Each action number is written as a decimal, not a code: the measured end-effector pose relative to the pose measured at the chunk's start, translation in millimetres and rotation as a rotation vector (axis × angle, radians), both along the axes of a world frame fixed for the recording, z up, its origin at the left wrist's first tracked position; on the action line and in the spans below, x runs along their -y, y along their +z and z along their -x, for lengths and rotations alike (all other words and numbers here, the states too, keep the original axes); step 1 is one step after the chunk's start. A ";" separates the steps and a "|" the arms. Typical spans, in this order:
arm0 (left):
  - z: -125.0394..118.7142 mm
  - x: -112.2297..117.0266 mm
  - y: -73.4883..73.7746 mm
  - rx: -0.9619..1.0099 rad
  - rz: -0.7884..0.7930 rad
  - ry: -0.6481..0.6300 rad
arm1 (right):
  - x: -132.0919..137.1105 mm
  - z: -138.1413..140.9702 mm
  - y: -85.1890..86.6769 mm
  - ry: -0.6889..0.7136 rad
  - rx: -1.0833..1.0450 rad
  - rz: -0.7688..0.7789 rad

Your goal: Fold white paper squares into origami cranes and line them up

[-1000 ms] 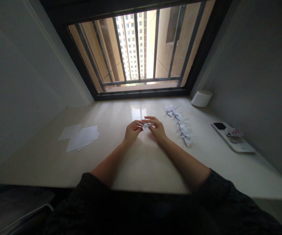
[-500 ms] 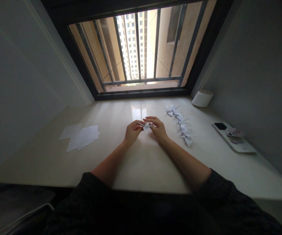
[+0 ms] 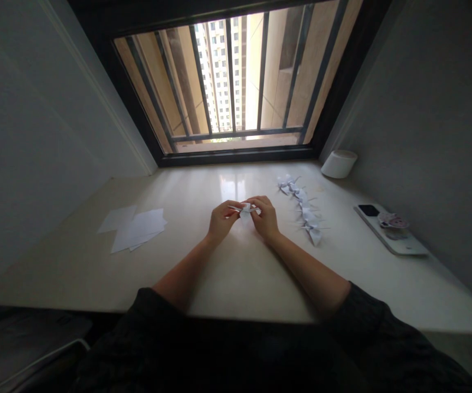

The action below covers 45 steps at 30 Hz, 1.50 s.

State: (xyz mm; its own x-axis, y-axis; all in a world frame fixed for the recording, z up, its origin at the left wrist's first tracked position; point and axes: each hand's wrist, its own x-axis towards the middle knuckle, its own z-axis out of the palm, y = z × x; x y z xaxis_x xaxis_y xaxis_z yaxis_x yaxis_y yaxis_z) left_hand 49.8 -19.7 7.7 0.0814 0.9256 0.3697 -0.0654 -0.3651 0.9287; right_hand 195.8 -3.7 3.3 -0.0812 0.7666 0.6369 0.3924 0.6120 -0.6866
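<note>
Both bare hands, the left hand (image 3: 222,221) and the right hand (image 3: 266,218), pinch a small white folded-paper crane (image 3: 245,212) together above a glossy cream stone counter (image 3: 236,278), between loose white paper sheets (image 3: 137,230) and a row of white paper cranes (image 3: 302,210), below a dark-framed barred window (image 3: 236,82).

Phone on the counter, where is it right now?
In the head view, the phone lies on the right side of the counter by the wall, right of the paper cranes, nearer than the white cylinder.
</note>
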 end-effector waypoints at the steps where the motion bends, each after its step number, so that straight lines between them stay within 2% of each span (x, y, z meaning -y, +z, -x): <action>1: -0.1 0.1 -0.1 0.001 -0.005 -0.001 | -0.2 0.1 -0.5 -0.003 0.004 -0.005; 18: 0.9 -4.4 -6.0 0.042 -0.020 0.007 | -2.6 0.0 -7.0 -0.075 0.132 0.015; 31: 1.6 -5.0 -6.4 -0.005 -0.025 0.056 | -3.2 0.7 -8.0 -0.020 0.181 0.024; 34: 2.6 -4.4 -4.8 -0.041 -0.031 0.114 | -4.6 1.6 -8.8 -0.011 0.189 0.042; 38: 7.1 -6.5 -2.3 -0.061 -0.071 0.269 | -4.0 4.8 -7.6 -0.021 0.109 0.123; 41: 11.1 -9.5 -2.6 -0.068 -0.072 0.357 | -1.1 7.9 -6.0 0.083 -0.031 0.234; 45: 12.6 -9.7 -3.3 -0.136 -0.078 0.407 | 1.7 12.5 -5.3 0.219 -0.232 0.410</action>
State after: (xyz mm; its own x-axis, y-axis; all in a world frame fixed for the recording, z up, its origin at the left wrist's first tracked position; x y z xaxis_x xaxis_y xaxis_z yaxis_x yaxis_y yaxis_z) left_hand 37.3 -10.0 4.4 -0.2316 0.8620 0.4509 0.2197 -0.4052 0.8874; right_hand 183.4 -5.4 -2.1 -0.1599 0.9379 0.3078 0.0948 0.3250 -0.9410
